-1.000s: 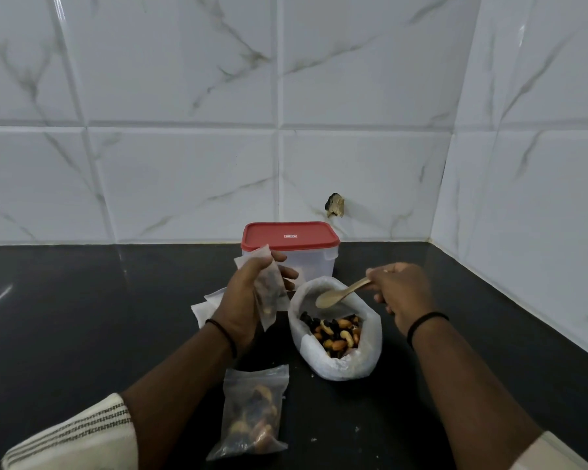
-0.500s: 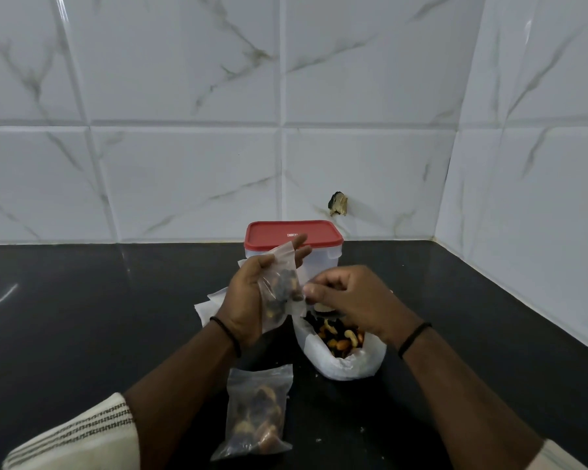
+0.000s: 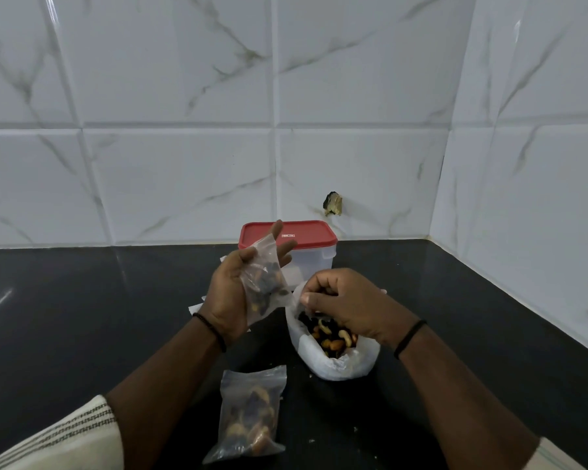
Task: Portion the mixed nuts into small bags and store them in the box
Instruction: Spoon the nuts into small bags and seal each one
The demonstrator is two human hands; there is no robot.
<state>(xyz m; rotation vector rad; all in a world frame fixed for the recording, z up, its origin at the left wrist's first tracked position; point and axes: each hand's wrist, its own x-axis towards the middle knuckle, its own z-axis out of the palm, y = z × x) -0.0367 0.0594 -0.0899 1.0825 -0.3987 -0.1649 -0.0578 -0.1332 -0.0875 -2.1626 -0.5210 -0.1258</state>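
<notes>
My left hand (image 3: 231, 293) holds a small clear bag (image 3: 265, 286) partly filled with nuts, raised in front of the box (image 3: 314, 262) with the red lid (image 3: 306, 234). My right hand (image 3: 350, 300) hovers, fingers curled, over the mouth of the large white bag (image 3: 336, 366) of mixed nuts (image 3: 331, 335). Its fingertips reach down to the rim. The wooden spoon is out of sight, and what those fingers hold is hidden. A second small bag (image 3: 248, 415), filled with nuts, lies flat on the black counter (image 3: 82, 317) near me.
Several flat empty bags (image 3: 197, 305) lie under my left hand, left of the white bag. Crumbs dot the counter by the filled bag. White tiled walls close the back and the right side, meeting in a corner behind the box.
My right hand, which held the spoon above the white bag, moved to the small bag and then sank to the white bag's mouth; the spoon went out of sight. My left hand rose slightly.
</notes>
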